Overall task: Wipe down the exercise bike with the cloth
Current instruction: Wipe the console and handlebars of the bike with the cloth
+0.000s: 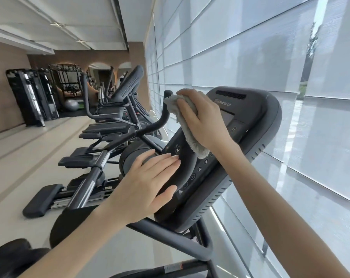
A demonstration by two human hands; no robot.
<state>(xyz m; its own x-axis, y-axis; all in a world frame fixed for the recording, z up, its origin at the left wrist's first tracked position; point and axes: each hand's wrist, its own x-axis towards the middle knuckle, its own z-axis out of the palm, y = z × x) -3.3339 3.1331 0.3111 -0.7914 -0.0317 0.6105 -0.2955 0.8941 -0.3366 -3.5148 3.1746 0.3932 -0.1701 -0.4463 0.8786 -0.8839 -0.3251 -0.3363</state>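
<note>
The exercise bike's console (pixel 240 137) was a dark grey, rounded panel with a screen, round buttons and vent slits along its edge, tilted toward a window covered by pale blinds (pixel 250 47). The right hand (pixel 205 121) pressed a crumpled pale grey cloth (pixel 182 119) against the console's face, fingers clasped over it. The left hand (pixel 148 183) lay flat and empty on the console's lower left edge, fingers extended. More machines (pixel 118 109) stood in a row beyond.
</note>
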